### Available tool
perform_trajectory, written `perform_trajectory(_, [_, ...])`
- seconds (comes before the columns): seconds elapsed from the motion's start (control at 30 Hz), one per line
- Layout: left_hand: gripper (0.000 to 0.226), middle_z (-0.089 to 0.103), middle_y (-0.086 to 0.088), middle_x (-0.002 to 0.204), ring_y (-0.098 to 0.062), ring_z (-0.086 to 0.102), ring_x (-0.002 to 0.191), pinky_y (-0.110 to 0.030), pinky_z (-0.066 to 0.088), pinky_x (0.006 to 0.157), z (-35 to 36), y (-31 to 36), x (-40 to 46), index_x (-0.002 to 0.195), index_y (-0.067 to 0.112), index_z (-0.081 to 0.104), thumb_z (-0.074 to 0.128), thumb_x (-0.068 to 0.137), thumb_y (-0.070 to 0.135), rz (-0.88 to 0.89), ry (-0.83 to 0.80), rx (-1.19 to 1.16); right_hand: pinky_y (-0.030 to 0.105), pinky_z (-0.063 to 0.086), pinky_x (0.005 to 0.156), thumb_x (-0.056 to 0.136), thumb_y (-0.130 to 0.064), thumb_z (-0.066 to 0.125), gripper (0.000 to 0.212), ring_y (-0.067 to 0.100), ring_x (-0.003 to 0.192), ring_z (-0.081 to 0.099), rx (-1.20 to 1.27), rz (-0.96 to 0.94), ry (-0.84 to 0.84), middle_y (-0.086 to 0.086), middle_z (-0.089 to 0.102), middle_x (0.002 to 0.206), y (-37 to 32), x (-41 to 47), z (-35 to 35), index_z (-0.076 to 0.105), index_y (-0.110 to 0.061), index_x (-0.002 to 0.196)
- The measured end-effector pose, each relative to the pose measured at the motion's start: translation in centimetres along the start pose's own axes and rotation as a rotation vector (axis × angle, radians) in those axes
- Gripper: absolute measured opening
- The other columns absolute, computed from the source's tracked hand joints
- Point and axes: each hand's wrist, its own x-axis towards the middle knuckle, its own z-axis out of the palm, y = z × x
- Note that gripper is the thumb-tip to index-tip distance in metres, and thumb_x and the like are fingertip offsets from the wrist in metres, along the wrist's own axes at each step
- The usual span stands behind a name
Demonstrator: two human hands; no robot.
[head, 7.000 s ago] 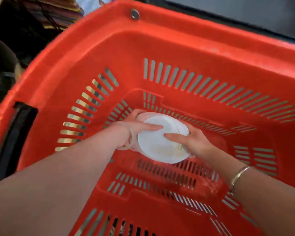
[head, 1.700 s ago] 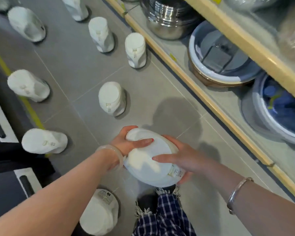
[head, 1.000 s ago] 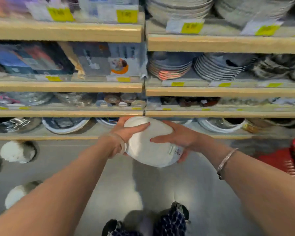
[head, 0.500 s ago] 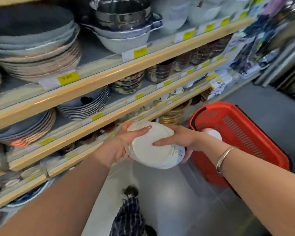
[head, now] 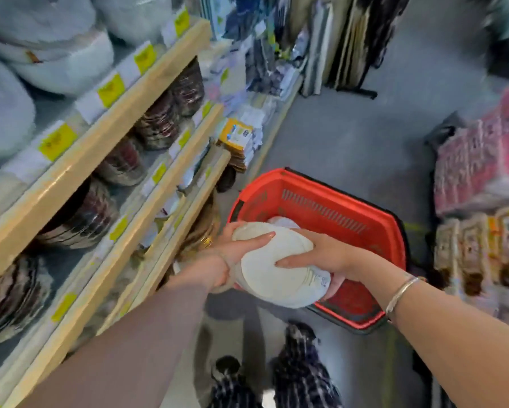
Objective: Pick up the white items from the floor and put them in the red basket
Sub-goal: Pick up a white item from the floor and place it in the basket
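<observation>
A white stack of round dishes [head: 272,267] is held between both my hands, at waist height above the near left edge of the red basket [head: 335,207]. My left hand [head: 235,254] grips its left side, thumb across the top. My right hand [head: 321,256] grips its right side, fingers curled under. The basket stands on the grey floor by the shelves, and another white item [head: 281,222] lies inside it, partly hidden behind the stack.
Wooden shelves [head: 109,136] stacked with plates and bowls run along the left. Pink and yellow packaged goods [head: 482,184] are piled on the right. My feet and checked trousers [head: 300,375] are below. Grey floor [head: 350,128] stretches beyond the basket.
I have lifted the white stack from the floor and turned right; the red basket has come into view and now lies just beyond the stack. Both hands keep the same grip.
</observation>
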Motion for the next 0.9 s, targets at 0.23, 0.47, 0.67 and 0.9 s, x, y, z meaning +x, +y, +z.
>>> perform_trajectory(0.23, [0.063, 0.054, 0.002, 0.115, -0.026, 0.058, 0.094, -0.053, 0.053, 0.083, 10.9, 3.3, 9.0, 0.120, 0.038, 0.048, 0.081, 0.066, 0.034, -0.050, -0.055, 0.018, 0.055, 0.058, 0.066, 0.066, -0.038, 0.084, 0.082, 0.024, 0.120, 0.047, 0.097, 0.088, 0.041, -0.012, 0.046, 0.129, 5.7, 5.6, -11.4, 0.041, -0.047, 0.135])
perform_trajectory(0.47, [0.071, 0.049, 0.002, 0.121, -0.026, 0.055, 0.106, -0.049, 0.052, 0.089, 16.6, 2.5, 19.1, 0.124, 0.040, 0.045, 0.082, 0.064, 0.038, -0.093, -0.091, 0.122, 0.034, 0.048, 0.086, 0.077, -0.031, 0.077, 0.078, 0.013, 0.109, 0.044, 0.107, 0.128, -0.008, -0.011, 0.044, 0.125, 11.1, 14.1, -17.3, 0.034, -0.041, 0.141])
perform_trajectory(0.67, [0.068, 0.051, 0.006, 0.106, -0.019, 0.055, 0.095, -0.044, 0.054, 0.080, 21.3, -3.1, 29.5, 0.127, 0.035, 0.045, 0.080, 0.069, 0.031, -0.156, -0.198, 0.121, 0.055, 0.058, 0.068, 0.057, -0.039, 0.087, 0.093, 0.028, 0.114, 0.053, 0.242, 0.347, -0.010, -0.008, 0.048, 0.132, 19.4, 23.5, -18.5, 0.037, -0.054, 0.134])
perform_trajectory(0.9, [0.075, 0.049, 0.002, 0.128, -0.021, 0.050, 0.110, -0.035, 0.048, 0.084, 26.1, -11.4, 41.2, 0.131, 0.033, 0.042, 0.080, 0.067, 0.035, -0.205, -0.214, 0.197, 0.047, 0.060, 0.060, 0.064, -0.036, 0.085, 0.089, 0.022, 0.112, 0.052, 0.298, 0.400, -0.008, -0.011, 0.045, 0.130, 29.2, 33.0, -18.8, 0.035, -0.055, 0.135])
